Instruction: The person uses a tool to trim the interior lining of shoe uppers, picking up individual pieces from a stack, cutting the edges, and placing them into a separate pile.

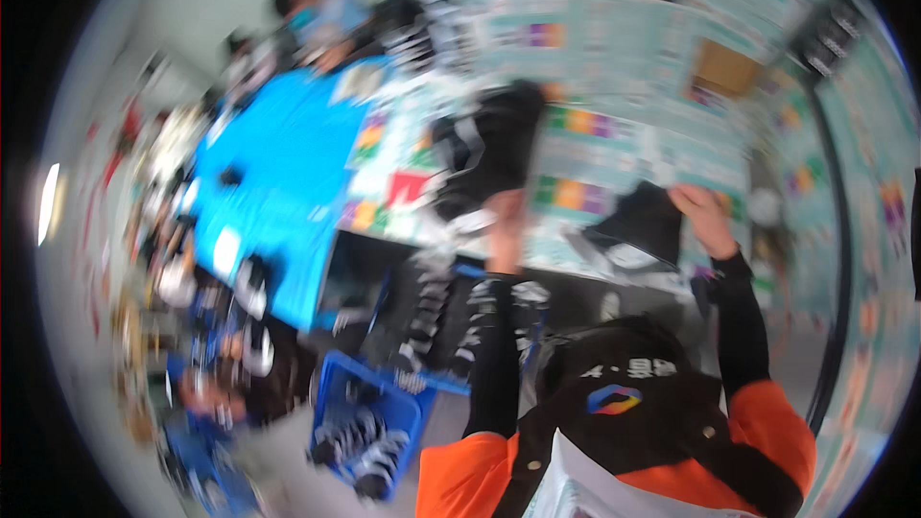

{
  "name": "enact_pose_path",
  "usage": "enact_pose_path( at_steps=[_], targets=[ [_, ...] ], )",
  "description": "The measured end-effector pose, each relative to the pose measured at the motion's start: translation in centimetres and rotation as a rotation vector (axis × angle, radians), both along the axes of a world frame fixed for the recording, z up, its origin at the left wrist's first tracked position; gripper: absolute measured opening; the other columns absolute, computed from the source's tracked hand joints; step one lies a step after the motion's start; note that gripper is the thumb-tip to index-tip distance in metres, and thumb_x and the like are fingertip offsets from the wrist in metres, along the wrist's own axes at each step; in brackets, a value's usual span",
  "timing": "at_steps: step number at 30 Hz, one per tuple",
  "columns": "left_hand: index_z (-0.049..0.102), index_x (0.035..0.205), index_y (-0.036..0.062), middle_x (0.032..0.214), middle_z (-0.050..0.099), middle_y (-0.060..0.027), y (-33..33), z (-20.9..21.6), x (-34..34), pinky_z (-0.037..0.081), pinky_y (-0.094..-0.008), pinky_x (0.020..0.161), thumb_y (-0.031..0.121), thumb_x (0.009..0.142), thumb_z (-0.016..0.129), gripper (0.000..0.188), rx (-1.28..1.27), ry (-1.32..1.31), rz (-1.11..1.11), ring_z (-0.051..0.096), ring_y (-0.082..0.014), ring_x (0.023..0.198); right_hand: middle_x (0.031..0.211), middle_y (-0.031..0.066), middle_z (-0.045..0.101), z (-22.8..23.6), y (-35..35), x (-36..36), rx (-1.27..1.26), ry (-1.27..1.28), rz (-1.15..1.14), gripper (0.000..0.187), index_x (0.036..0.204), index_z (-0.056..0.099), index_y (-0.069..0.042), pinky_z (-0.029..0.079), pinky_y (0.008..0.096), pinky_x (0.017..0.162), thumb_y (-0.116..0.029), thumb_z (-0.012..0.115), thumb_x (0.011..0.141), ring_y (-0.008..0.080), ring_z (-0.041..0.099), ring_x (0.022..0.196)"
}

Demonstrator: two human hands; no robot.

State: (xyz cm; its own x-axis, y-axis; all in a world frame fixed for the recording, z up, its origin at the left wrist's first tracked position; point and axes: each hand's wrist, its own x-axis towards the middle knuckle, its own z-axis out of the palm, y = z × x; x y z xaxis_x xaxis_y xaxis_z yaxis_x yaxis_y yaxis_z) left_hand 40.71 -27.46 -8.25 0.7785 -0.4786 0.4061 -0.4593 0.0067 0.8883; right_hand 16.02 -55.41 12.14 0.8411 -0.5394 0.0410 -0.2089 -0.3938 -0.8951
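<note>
While the right hand pinches a black piece over the table, I can't tell if the left hand grips the dark pile; the blue crate already holds bundles.

We count two bare hands here, one left hand and one right hand, plus one dark pile and one separate dark piece. We also get one brown box, one blue table cover, and at least one blue crate. The striped stacks are several, too blurry for us to tally.
</note>
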Motion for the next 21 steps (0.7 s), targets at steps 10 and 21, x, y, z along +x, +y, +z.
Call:
enact_pose_path(
  at_steps=[10, 21],
  targets=[
    [0.058, 0.136, 0.0166, 0.130, 0.058, -0.0092, -0.1, 14.3, -15.9, 0.057, -0.0393, 0.079, 0.007, 0.076, 0.070, 0.061, 0.437, -0.373, 0.048, 0.065, -0.0301, 0.104, 0.097, -0.0016, 0.063, -8.5, 0.0, 7.8, 0.382, 0.182, 0.485, 0.020, 0.107, 0.065, 0.001, 0.045, 0.0254, 0.090, -0.017, 0.057, 0.105, 0.0085, 0.057, 0.095],
    [0.066, 0.124, 0.0044, 0.118, 0.063, -0.0172, 5.1, 13.4, -16.8, 0.054, -0.0444, 0.087, 0.009, 0.084, 0.067, 0.040, 0.291, 0.037, 0.571, 0.066, -0.0389, 0.101, 0.135, 0.0074, 0.053, -6.8, 8.1, 8.1, 0.110, 0.009, 0.834, 0.045, 0.138, 0.055, -0.005, 0.047, 0.0304, 0.099, -0.011, 0.069, 0.096, 0.0186, 0.055, 0.121]
  ],
)
